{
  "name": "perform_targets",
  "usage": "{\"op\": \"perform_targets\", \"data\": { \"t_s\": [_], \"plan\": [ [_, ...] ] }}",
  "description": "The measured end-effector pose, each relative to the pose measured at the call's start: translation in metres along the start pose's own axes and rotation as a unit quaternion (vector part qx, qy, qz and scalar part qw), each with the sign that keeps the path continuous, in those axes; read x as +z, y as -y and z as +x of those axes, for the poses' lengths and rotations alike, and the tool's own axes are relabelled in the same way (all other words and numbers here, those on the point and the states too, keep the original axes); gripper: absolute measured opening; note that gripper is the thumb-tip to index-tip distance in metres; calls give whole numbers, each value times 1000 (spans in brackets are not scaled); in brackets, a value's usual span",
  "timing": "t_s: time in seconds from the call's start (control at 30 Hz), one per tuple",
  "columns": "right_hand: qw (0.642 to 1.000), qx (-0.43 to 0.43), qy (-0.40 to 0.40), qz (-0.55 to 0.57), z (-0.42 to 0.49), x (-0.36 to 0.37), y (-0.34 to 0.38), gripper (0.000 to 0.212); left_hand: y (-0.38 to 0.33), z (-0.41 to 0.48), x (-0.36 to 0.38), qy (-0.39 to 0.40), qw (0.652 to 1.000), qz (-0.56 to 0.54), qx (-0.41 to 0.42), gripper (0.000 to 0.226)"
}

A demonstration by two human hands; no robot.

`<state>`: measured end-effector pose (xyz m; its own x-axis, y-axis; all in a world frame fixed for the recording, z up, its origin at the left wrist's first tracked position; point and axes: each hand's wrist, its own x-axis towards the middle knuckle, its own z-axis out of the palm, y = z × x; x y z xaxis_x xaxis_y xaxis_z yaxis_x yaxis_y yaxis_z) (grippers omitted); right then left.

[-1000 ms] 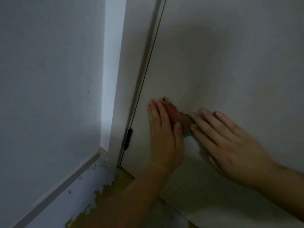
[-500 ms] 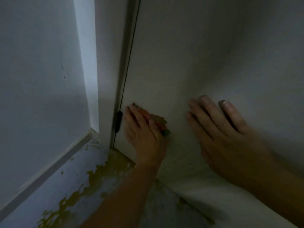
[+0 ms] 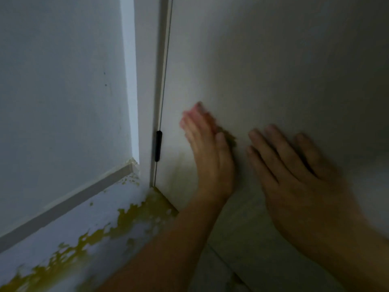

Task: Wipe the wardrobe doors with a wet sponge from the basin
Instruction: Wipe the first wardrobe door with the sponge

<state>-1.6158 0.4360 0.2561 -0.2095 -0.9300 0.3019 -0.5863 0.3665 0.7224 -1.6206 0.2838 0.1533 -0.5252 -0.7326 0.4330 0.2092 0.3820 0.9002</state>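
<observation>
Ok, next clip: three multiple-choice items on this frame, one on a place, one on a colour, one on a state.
1. Where is the sponge? A) pressed on the door under the left hand B) in a basin C) on a shelf
2. What colour is the hinge? A) white B) black C) gold
3. How is the right hand? A) fisted B) flat on the door, fingers straight C) gripping a handle
Answers: 1 A, it peeks out beside the thumb; 2 B, a dark bar at the door's edge; 3 B, fingers lie spread on the panel.
</observation>
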Motion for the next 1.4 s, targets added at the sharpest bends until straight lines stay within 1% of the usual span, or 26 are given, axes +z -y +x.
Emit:
{"op": "perform_targets", "data": {
  "t_s": [0.03,0.07,0.1,0.17,0.27,0.3,0.33,0.4,0.5,0.57,0.6,0.67,0.7,0.73,0.8,0.87,0.93,1.0,1.03,1.07,1.13,1.17,1.2,1.23,1.33,1.4],
  "plan": [
    [1000,10,-5,0,-7,-1,-2,61,-5,-14,5,14,999,5,29,65],
    [1000,19,-3,-4,-15,-1,-4,60,-4,-33,10,23,999,16,39,65],
    [1000,25,-3,-8,-24,0,-5,60,4,-53,17,30,999,26,26,66],
    [1000,20,6,-19,-36,0,-7,62,33,-75,20,20,998,43,-52,65],
    [998,10,56,-21,-34,-5,-6,70,54,-46,13,-36,981,27,-189,61],
    [998,4,63,-32,-31,-8,-5,72,51,-38,12,-41,976,17,-212,59],
    [998,1,61,-29,-32,-10,-6,73,46,-38,12,-36,977,13,-208,58],
    [999,-15,52,-3,-37,-9,-6,70,27,-60,20,-8,989,29,-142,60],
    [994,-39,98,30,-37,-15,-7,68,-3,-110,42,17,996,72,-39,66],
    [995,-37,84,29,-33,-18,-10,68,-8,-119,48,25,998,55,-35,70],
    [997,-34,69,27,-32,-16,-11,66,-3,-113,46,18,997,65,-29,69],
    [999,-24,30,36,-30,-5,-9,66,12,-83,30,8,996,78,-40,64],
    [999,-10,10,38,-27,-1,-7,67,15,-59,18,13,996,71,-55,64],
    [999,4,3,48,-24,1,-4,69,14,-33,5,20,996,72,-49,64],
    [997,20,-6,74,-20,6,0,69,-4,12,-18,31,995,89,37,65],
    [996,40,-25,70,-21,8,4,67,-23,40,-28,61,979,111,162,66],
    [997,50,-35,54,-23,9,9,64,-32,54,-32,94,942,150,283,67],
    [997,62,-34,44,-22,9,13,61,-30,64,-37,120,901,188,372,66],
    [996,69,-33,41,-21,9,15,61,-26,69,-40,120,893,199,385,66],
    [997,69,-29,37,-19,10,18,61,-20,76,-42,106,900,203,371,66],
    [998,53,-9,28,-11,10,22,63,-9,87,-46,47,944,180,273,68],
    [999,47,2,26,-7,11,24,64,-6,88,-47,25,958,167,230,67],
    [999,46,10,26,-4,11,25,64,-1,85,-46,19,964,159,211,66],
    [998,46,14,29,-2,11,26,64,5,75,-43,28,964,157,213,66],
    [999,40,10,31,-1,10,26,61,34,8,-26,100,945,172,260,68],
    [999,38,4,34,-4,12,27,60,57,-41,-15,123,948,182,231,70]
  ]
}}
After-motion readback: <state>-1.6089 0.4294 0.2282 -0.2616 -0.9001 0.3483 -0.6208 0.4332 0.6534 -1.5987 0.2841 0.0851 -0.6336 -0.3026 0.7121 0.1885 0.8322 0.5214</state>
